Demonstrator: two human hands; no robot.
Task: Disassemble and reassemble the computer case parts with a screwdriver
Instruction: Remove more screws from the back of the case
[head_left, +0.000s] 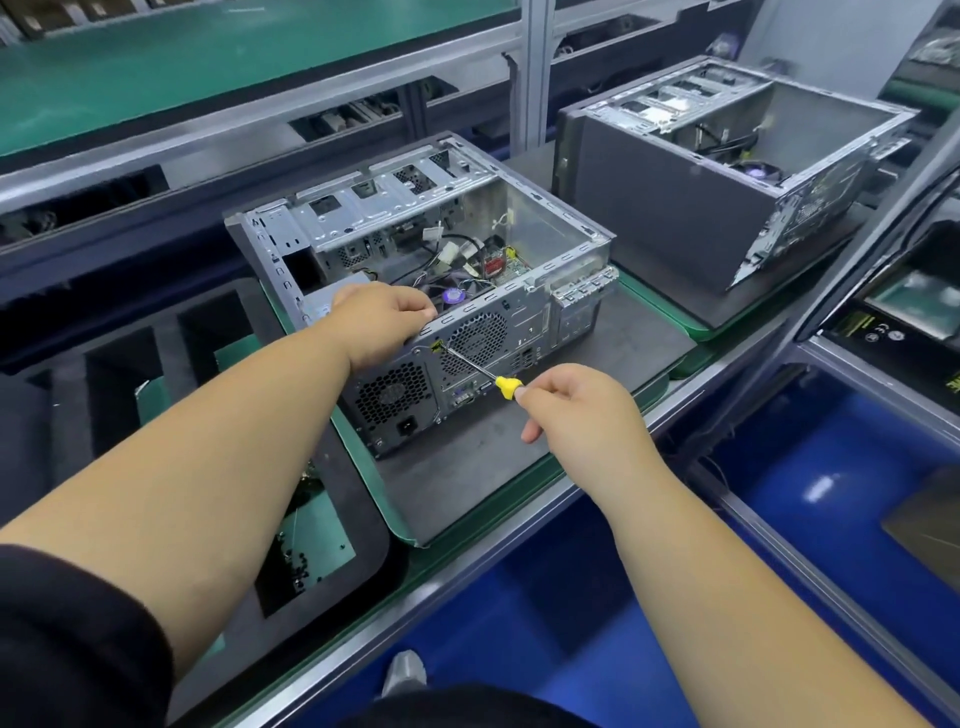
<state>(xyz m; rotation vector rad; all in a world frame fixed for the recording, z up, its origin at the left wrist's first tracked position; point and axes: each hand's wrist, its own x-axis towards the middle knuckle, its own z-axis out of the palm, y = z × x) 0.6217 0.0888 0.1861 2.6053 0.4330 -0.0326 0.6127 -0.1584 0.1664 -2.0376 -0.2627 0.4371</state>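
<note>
2 hands busy: left hand (382, 317) gripping open grey metal computer case (566, 262) rim, right hand (576, 405) pinching yellow-handled screwdriver (480, 370), tip seemingly at rear-panel screw; could slip, stripping it.

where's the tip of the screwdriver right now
In the head view, the screwdriver, held by the right hand, has its tip on the near computer case rear panel, just below the left hand.
</note>
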